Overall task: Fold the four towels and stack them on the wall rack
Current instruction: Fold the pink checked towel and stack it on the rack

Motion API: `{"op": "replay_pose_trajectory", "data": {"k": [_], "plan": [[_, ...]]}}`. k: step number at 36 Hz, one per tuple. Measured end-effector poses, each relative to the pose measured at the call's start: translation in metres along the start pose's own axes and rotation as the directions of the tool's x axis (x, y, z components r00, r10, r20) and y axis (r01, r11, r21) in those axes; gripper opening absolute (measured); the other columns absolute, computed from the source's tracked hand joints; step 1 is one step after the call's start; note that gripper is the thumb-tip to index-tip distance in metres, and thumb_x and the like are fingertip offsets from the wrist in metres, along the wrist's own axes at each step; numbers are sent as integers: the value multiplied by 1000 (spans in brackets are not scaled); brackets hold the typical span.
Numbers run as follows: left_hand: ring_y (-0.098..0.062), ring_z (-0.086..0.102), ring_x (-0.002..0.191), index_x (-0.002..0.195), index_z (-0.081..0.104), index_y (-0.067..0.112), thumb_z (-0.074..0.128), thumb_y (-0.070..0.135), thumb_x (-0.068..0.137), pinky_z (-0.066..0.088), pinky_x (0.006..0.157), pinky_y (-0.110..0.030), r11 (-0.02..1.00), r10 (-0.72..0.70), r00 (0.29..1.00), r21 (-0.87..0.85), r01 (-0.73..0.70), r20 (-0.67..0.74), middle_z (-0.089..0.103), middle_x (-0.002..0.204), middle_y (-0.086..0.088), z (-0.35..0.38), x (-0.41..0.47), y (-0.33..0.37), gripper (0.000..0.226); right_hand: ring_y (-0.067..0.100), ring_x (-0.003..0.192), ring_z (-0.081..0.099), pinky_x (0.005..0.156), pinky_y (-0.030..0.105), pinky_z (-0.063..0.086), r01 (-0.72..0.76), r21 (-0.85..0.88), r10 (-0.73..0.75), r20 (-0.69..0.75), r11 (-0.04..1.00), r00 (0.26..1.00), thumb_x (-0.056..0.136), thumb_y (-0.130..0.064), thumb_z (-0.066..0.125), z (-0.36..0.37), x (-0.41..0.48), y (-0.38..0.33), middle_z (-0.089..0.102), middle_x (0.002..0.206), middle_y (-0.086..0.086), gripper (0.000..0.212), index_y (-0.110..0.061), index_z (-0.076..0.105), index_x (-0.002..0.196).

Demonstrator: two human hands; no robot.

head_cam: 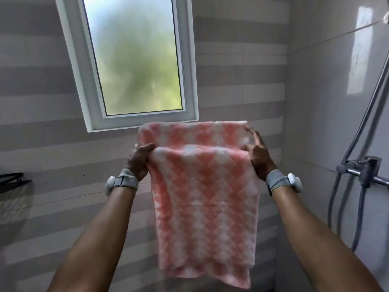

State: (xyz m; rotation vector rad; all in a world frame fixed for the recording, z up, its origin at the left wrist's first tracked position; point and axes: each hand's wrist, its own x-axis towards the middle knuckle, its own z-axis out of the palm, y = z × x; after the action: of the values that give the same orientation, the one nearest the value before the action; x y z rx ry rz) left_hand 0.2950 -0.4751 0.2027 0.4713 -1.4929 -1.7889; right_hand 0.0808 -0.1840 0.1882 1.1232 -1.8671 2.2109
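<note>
Though motion blur softens the whole view, the main items still read OK. Black wall rack [13, 180]: far left edge, cut off by the frame, only a dark sliver of bars shows; can't tell what's on it. Shower mixer [367, 170]: rt side, its far end cut off at the frame edge. Shower hoses [359, 218] hang below it and loop low. Riser pipe [372, 102] slants up and out of the rt edge. Fingertips of both hands are partly buried in cloth, so exact finger placement is unclear.

Pink-and-white checked towel [206, 197]: held in mid-air at centre, just below the frosted window [134, 60], in front of the striped tile wall [242, 81]. It's doubled over. The rear layer rises above the hands to a straight top edge; the front layer drapes down from hand level, between the forearms. Bottom hems are uneven, w/ the rear one hanging lower at rt.

L hand [140, 162]: at the towel's left edge, fingers curled tight round the bunched fold. R hand [260, 157]: at the right edge, back of hand to camera, gripping the edge w/ fingers reaching up toward the top rt corner. Towel spans between the two hands, touching both. Grey wristbands [126, 182] w/ white pods on both wrists. Towel is well apart from the rack.
</note>
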Motion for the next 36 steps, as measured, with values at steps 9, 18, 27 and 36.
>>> {"op": "replay_pose_trajectory", "data": {"k": [9,18,27,36], "plan": [[-23,70,80,115,64,-5,62,4,90,60,67,-30,975,-110,957,215,52,269,68,103,-23,12,-17,-28,27,23,81,42,76,31,41,-51,-8,52,173,999,984,84,-2,57,-14,4,19,48,101,4,69,-39,50,141],[-19,68,65,95,72,6,51,-1,83,56,60,-25,998,-45,950,-36,59,308,71,83,-12,7,-18,-34,25,18,83,60,73,27,53,-204,135,181,165,970,969,88,-6,63,-24,-6,31,67,99,4,45,-24,63,129],[-22,71,80,111,69,6,82,14,73,60,69,-35,995,-6,994,96,-4,110,72,105,-15,3,-10,-39,40,4,114,59,104,21,44,-23,-11,23,58,1000,998,94,1,61,-6,-17,42,59,137,3,47,-14,56,138],[-15,67,66,99,68,1,72,8,85,57,62,-22,998,37,999,53,-36,-7,72,80,-7,-12,-8,-21,16,11,78,61,75,23,52,9,17,-9,6,1000,1000,94,5,57,-4,1,33,72,93,5,31,-18,71,108]]}}
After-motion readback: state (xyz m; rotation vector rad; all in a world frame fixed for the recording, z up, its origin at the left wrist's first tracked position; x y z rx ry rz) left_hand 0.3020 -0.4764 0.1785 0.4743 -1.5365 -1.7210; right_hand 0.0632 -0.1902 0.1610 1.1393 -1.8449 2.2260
